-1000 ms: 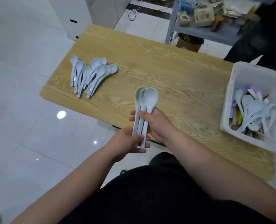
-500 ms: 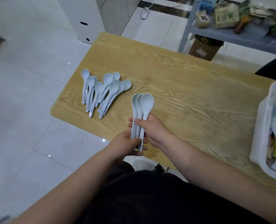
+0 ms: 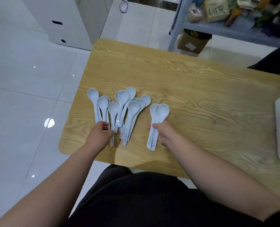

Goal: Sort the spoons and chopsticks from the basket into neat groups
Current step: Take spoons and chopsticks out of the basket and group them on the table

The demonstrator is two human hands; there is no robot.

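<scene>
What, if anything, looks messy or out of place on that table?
The loose spoons lie fanned and overlapping, handles crossing, bowls at uneven heights. The left hand is at their handle ends; the right hand grips a tidy stack of three beside them. Nothing looks broken.

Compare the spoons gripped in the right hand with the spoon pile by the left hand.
The right hand grips a small bundle of spoons, nested and aligned; the spoon pile lies loose on the wooden table. The bundle holds about three; the pile has many more, fanned and overlapping. Both are pale blue soup spoons, bowls pointing away.
</scene>
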